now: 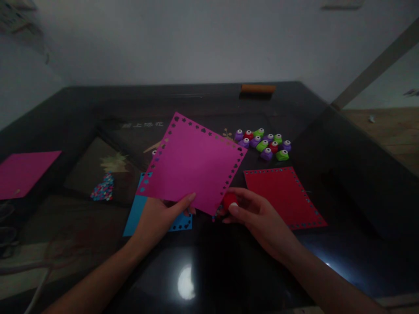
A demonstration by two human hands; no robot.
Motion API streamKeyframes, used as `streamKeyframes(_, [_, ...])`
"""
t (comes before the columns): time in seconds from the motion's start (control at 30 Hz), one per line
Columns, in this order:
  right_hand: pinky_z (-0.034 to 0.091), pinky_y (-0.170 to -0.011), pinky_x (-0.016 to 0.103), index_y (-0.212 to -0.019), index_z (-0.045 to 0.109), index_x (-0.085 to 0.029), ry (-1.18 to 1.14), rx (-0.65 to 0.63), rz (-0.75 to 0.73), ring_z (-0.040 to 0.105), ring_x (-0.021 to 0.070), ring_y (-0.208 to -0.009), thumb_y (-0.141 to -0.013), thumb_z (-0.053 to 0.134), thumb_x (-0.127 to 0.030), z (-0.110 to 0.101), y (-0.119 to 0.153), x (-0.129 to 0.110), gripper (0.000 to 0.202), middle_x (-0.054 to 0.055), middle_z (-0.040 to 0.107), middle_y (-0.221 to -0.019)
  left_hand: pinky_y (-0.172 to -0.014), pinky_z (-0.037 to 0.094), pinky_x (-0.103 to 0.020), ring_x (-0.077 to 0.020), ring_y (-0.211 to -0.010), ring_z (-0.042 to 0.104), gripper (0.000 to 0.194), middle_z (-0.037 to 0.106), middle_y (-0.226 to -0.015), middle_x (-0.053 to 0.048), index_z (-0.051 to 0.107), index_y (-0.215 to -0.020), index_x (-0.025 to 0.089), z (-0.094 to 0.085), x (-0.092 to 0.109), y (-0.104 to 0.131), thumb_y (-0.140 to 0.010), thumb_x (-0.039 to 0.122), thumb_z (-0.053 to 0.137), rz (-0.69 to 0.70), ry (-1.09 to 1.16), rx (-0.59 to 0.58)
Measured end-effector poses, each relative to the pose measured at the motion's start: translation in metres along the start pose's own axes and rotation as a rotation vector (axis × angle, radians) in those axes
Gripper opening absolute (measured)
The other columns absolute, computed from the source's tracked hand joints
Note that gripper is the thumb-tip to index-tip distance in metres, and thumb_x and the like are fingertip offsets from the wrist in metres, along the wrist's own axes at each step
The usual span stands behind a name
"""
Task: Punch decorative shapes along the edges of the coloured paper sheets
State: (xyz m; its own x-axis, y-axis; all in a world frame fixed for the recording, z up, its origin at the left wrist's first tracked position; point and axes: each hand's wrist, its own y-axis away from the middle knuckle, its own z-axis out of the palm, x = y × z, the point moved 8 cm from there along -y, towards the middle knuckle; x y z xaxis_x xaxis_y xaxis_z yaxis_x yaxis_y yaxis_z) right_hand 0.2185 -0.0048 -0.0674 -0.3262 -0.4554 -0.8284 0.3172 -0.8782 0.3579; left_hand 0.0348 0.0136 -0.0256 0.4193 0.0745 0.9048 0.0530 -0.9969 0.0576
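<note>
My left hand (170,213) grips the near edge of a magenta sheet of paper (194,163), thumb on top, holding it tilted above the table. Small shapes are punched along several of its edges. At the sheet's near right corner, my right hand (250,209) is closed around a red craft punch (230,200) with a white part showing. Beneath the magenta sheet, partly covered, lies a blue sheet (135,213) with punched shapes. A red sheet (278,196) with a punched border lies beyond my right hand.
Several purple, green and red craft punches (262,145) stand grouped at the back right. A heap of colourful paper bits (103,188) and another magenta sheet (28,174) lie to the left. An orange-brown roll (258,89) rests near the far edge of the dark glossy table (216,270).
</note>
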Motion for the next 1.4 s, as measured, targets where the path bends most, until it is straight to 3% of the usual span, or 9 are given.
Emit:
streamKeyframes(0.9, [0.054,-0.064,0.03,-0.103,0.066,-0.022,0.004,-0.008,-0.003,0.065,0.0161,-0.076,-0.067,0.076,-0.023,-0.0006,0.0013,-0.0001,0.038,0.004,0.068,-0.088,-0.059,0.054,-0.029,-0.0188,-0.051,0.064,0.021,0.066,-0.051,-0.002,0.061,-0.054,0.02,-0.003,0.0009,0.0001,-0.069,0.034,0.065,0.007,-0.025,0.014])
streamKeyframes(1.4, [0.052,-0.06,0.025,-0.097,0.06,-0.021,0.106,0.01,-0.009,0.062,0.013,-0.074,-0.061,0.079,-0.023,-0.0007,0.0012,0.002,0.041,0.001,0.066,-0.086,-0.068,0.054,-0.029,-0.0167,-0.055,0.066,0.02,0.068,-0.053,0.002,0.061,-0.054,0.022,0.0011,0.0091,0.0032,-0.072,0.03,0.061,0.128,-0.156,-0.012])
